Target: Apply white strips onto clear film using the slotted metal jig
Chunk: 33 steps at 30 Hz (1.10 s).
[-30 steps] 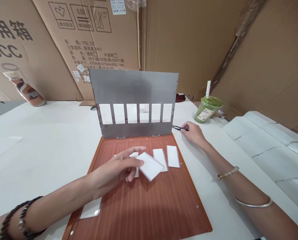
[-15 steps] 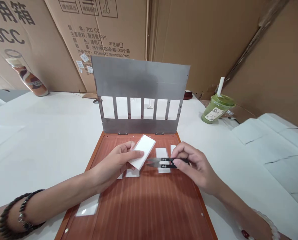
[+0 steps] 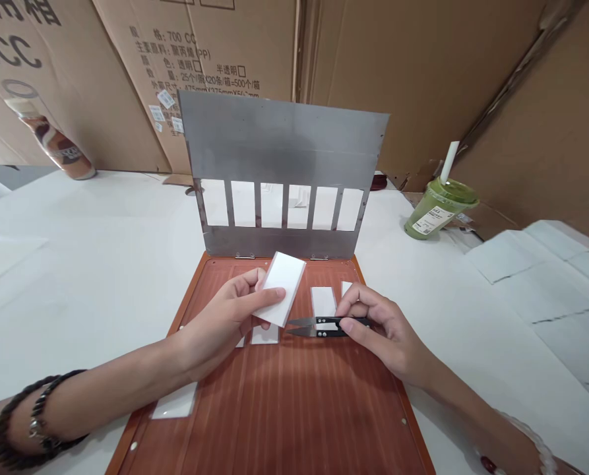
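now that left hand [image 3: 232, 305] has the white card [image 3: 287, 274] turned to a slant, right hand [image 3: 386, 336] has brought the snips [image 3: 331, 333] over from the table [image 3: 140, 224]; so both are in hand together, blade tips just beside card's lower corner. contact: can't tell. l to r: bottle [image 3: 59, 142] far left, brown/cream wrap. left thumb flat on card face, fingers curled behind, pinching it above the board [image 3: 284, 409]. card = flat rect, looks like paper w/ thin clear edge. loose white pcs [image 3: 264, 335] lie on board: reddish-brown, faint stripes, slight sheen. metal plate [image 3: 274, 138] stands at board's far edge, dull grey, 6 rect cutouts. right thumb + index pinch snips' black handles, blades slightly apart, prob steel. green cup [image 3: 435, 211] right, clear plastic w/ white straw [image 3: 449, 161].
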{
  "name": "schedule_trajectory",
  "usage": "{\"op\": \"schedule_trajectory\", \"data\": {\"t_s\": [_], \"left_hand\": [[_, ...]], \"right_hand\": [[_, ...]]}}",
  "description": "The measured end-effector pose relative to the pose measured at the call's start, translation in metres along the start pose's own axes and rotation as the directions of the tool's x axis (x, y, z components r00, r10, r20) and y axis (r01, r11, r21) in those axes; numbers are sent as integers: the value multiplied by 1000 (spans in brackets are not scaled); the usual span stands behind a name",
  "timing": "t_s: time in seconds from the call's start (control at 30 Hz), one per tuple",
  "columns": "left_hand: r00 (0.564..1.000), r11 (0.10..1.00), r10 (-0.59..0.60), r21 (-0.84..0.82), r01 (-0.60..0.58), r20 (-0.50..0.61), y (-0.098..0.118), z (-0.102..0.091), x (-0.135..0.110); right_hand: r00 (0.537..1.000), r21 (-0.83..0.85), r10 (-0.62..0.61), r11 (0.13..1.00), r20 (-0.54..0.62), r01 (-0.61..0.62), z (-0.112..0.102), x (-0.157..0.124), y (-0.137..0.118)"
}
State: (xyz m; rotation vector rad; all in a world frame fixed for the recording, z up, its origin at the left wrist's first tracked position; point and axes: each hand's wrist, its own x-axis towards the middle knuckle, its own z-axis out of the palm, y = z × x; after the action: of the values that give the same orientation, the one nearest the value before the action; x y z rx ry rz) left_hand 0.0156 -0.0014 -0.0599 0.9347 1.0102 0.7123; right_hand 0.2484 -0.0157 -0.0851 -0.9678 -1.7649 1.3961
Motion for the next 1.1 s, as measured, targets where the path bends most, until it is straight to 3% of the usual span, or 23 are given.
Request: {"op": "schedule_trajectory", "data": {"t_s": [0.8, 1.1], "left_hand": [[1000, 997, 17, -69, -16, 18, 0, 0, 0], [993, 991, 117, -68, -117, -12, 0, 5, -1]], "right_hand": [[1000, 0, 5, 1000, -11, -5, -1, -2, 1], [999, -41, 11, 999, -31, -12, -1, -1, -1]]}}
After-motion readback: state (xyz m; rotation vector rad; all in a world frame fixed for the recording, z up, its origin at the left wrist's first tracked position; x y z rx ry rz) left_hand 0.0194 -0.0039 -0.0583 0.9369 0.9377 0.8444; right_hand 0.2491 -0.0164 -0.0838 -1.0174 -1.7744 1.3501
